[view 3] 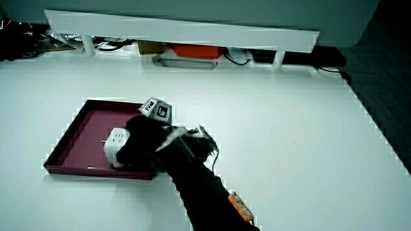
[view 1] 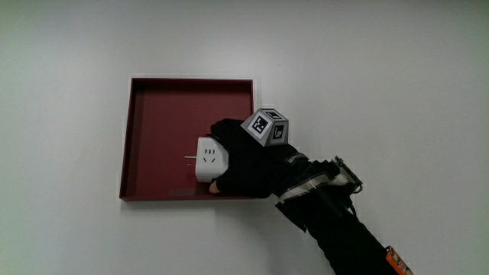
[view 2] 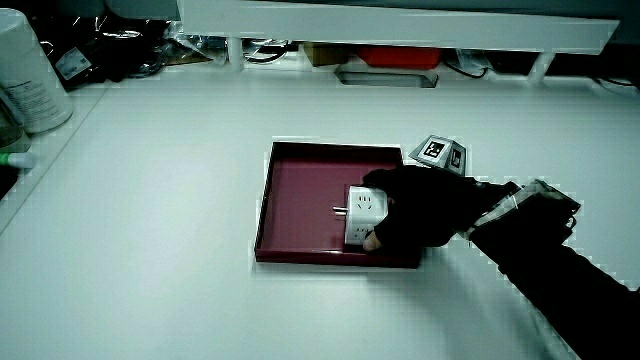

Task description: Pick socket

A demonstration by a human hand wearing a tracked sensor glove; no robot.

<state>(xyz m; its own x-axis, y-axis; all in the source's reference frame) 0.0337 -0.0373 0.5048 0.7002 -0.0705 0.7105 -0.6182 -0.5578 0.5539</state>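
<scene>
Main view: hand (view 1: 248, 160) grasps blocky white socket (view 1: 210, 159) in tray (view 1: 153, 137).

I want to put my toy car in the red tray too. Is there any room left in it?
Yes. The tray floor is bare from the socket to the rim farthest from the person, and on the side its prongs point toward. It is crowded only at the corner nearest the person, where the hand grips the socket.

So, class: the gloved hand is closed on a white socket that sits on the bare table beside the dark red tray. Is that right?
Not quite. The hand does close on the white socket, but the socket is inside the dark red tray, near the tray's edge closest to the person, not on the bare table. The main view shows this.
</scene>
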